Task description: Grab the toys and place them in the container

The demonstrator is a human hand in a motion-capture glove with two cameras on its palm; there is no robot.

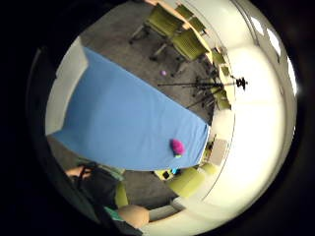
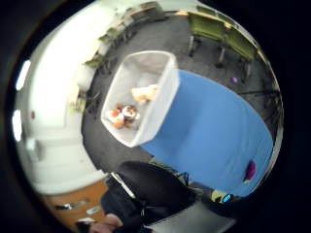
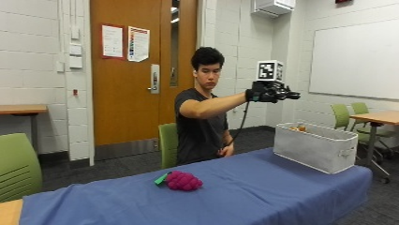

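Stretching across the scene is the table [image 3: 262, 187] under its blue cloth, and the person is sitting behind it with the gloved right hand [image 3: 269, 93] raised high in the air. That hand is hanging above the near end of the grey container [image 3: 314, 145], which is standing at the table's end on the person's left-hand side. The fingers are looking spread and relaxed out in front, with nothing between them, so the hand is carrying nothing right now. Down inside the container, the thumb-side palm view is showing toys [image 2: 127, 110] lying on the bottom: one pale piece and what reads as two orange-and-white ones, though the exact count is hard to make out. Out on the cloth one toy is waiting, a magenta bunch of grapes [image 3: 183, 181] with a green stem, well apart from the container and toward the table's other end. From the raised hand it is lying down and across to the person's right, its stem pointing further away from the container. The reach is looking like a long sweep down and along the table, away from the container.
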